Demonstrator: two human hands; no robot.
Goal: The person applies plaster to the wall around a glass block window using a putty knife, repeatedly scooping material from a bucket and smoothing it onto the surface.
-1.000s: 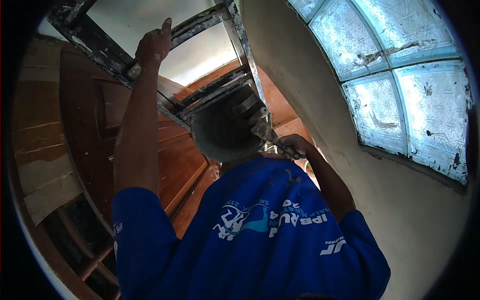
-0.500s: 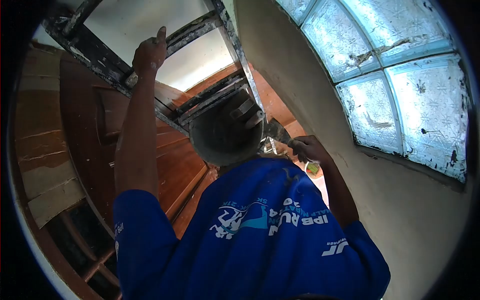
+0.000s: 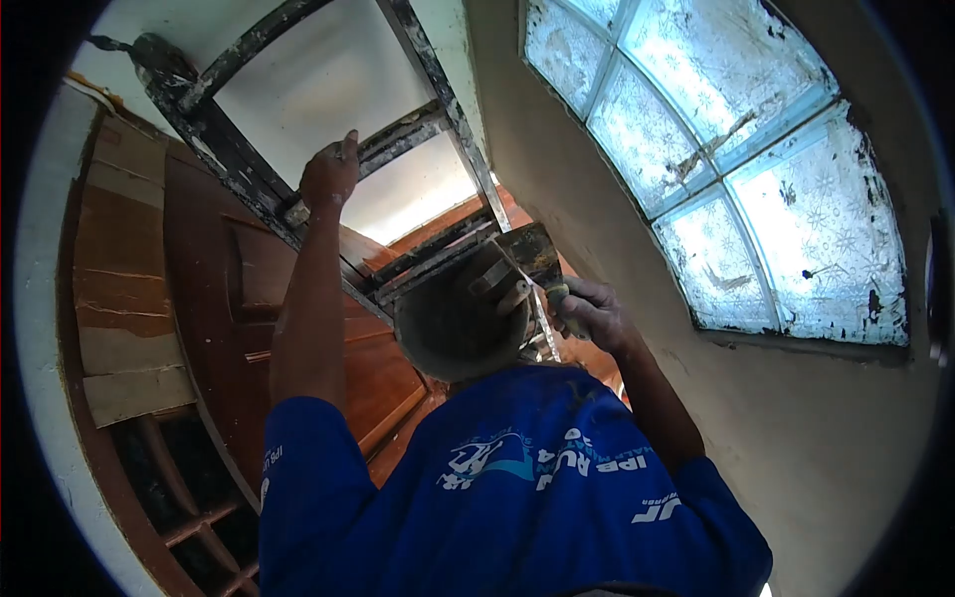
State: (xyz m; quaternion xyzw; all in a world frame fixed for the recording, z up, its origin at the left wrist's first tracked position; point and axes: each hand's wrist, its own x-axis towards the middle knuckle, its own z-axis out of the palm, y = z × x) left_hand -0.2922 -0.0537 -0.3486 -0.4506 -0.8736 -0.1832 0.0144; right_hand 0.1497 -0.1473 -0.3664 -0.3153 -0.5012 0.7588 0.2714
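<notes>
My left hand is closed around a rung of a paint-spattered dark ladder, with the thumb up. In my right hand is a putty knife, gripped by its handle, its broad smeared blade tilted up beside the ladder's right rail. Just left of that hand, against the lower rungs, sits a grey bucket close to my chest. Tool handles stick out inside it, their lower ends hidden in shadow.
A plastered wall rises on the right, with a frosted glass window set in it. To the left stand a brown wooden door and cardboard sheets. Reddish floor shows beyond the ladder.
My right hand has raised the putty knife from beside the bucket to higher by the ladder rail, blade now turned upward. My left hand keeps its hold on the rung; the view has shifted.
</notes>
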